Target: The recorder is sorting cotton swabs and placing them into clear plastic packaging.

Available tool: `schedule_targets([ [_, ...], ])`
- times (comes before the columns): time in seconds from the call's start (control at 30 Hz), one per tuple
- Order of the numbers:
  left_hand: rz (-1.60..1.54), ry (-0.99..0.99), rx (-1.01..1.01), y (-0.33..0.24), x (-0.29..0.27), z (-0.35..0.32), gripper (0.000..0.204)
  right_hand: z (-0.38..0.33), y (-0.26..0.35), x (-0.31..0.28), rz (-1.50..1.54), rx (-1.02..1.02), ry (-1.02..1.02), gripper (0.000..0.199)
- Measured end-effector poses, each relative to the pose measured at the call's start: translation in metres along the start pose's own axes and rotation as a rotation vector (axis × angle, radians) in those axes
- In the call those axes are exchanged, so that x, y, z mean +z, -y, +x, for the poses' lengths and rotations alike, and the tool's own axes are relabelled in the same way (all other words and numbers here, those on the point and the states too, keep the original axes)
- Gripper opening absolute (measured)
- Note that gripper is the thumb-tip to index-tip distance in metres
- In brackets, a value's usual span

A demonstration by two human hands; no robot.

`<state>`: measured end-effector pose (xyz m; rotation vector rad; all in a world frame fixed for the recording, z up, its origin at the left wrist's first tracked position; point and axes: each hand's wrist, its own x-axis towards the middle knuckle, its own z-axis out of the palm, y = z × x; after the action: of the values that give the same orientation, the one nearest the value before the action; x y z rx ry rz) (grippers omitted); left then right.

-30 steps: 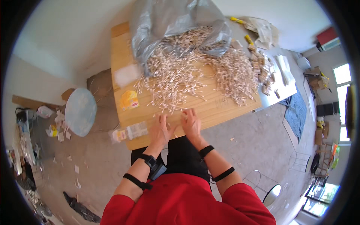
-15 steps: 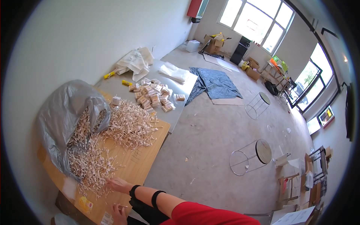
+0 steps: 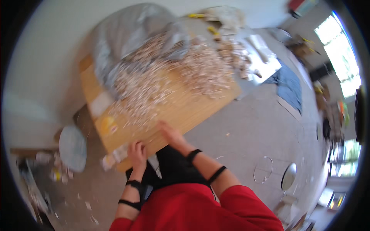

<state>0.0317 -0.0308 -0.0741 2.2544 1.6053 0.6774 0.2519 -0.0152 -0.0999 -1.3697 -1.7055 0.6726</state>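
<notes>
A loose heap of cotton swabs (image 3: 144, 90) covers much of the wooden tabletop (image 3: 185, 111), spilling from a grey plastic bag (image 3: 127, 29). My right hand (image 3: 172, 135) is over the near table edge, just short of the heap, its fingers stretched out and blurred. Beside it on the left, my left hand (image 3: 137, 154) is at the same edge with its fingers curled together; what they hold, if anything, is too blurred to make out. Close to my left hand lie a pale printed packet (image 3: 117, 155) and a yellow packet (image 3: 108, 125).
A grey table (image 3: 246, 82) adjoins the wooden one, bearing small swab packs (image 3: 235, 54), white plastic sheets (image 3: 260, 48) and a cloth sack (image 3: 227, 17). A round stool (image 3: 288, 176) stands on the floor at right; a pale round seat (image 3: 72, 149) is at left.
My view has swung, so the table appears higher and further right. My right hand has drawn back from the swab heap to the table edge. More of my left arm shows.
</notes>
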Motion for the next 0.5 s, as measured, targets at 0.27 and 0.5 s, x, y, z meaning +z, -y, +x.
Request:
schedule_targets([
  [0.27, -0.204, -0.078, -0.131, -0.012, -0.020, -0.022, 0.041, -0.003, 0.039, -0.012, -0.108, 0.047, -0.090, 0.024],
  [0.5, -0.188, -0.129, -0.160, -0.010, -0.018, -0.024, 0.036, 0.063, 0.036, -0.001, -0.327, -0.017, 0.167, 0.015],
])
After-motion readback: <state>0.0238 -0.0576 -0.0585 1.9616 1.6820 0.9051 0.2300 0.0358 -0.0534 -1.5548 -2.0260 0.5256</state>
